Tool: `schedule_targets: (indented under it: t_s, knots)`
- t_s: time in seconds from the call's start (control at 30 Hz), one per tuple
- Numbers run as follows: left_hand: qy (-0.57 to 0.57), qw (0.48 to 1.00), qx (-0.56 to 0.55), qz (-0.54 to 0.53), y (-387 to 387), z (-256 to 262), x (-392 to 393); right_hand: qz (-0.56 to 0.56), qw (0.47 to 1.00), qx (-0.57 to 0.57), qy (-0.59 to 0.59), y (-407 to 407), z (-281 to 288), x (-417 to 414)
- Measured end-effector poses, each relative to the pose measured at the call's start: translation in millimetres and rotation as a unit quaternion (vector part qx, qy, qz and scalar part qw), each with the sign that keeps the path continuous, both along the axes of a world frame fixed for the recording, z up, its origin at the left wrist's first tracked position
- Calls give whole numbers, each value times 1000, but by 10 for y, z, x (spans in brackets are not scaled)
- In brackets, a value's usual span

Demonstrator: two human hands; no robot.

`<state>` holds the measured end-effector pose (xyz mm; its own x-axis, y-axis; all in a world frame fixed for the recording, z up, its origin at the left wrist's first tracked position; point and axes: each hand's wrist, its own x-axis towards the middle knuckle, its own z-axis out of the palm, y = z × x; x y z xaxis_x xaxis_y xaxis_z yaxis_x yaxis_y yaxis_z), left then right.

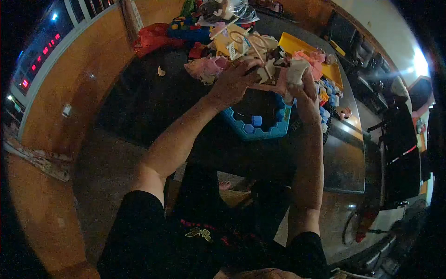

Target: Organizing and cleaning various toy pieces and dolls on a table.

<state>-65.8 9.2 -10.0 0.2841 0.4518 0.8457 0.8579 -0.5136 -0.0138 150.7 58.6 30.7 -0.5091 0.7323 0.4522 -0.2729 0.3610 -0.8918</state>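
Observation:
My left hand point(237, 82) reaches over the dark table and grips the left end of a small pink open box point(266, 87). Small brown and white items show in or just behind that box; the dim light blurs them. At its right end, my right hand point(307, 92) pinches a folded white piece point(297, 71), perhaps cloth or foam. Below both hands lies a blue frame with a stepped honeycomb inner edge point(259, 135). Inside it rest a light blue hexagonal block point(256, 120) and a darker blue one point(248, 128).
Behind my hands is a heap with a pink fabric item point(205, 68), a yellow box point(226, 40), a red plastic bag point(156, 38) and a clear bag point(240, 12). A yellow tray point(296, 42) stands to the right, near several blue and white blocks point(331, 92).

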Motion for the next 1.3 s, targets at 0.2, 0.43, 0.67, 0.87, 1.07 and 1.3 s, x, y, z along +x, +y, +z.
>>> schedule_targets:
  t_s: [0.2,0.43,0.67,0.87,1.07,1.3]
  knots:
    - [13,1000,25,11,34,52,-29,-129,983,128,16,-19,-57,-154]
    - [-261,957,-32,124,136,-74,-161,-64,966,-47,247,138,-224,-177]
    - [-538,674,-449,-232,-105,25,88,-151,978,133,53,-109,-123,-257]
    - [-693,489,-347,-400,-103,100,96,-82,987,139,-27,-184,-239,-381]
    - [-548,710,-315,-311,-29,61,101,-48,994,-55,83,-111,-202,-303]
    - [-392,847,-247,-261,-107,-1,282,-196,973,122,28,30,-343,-364]
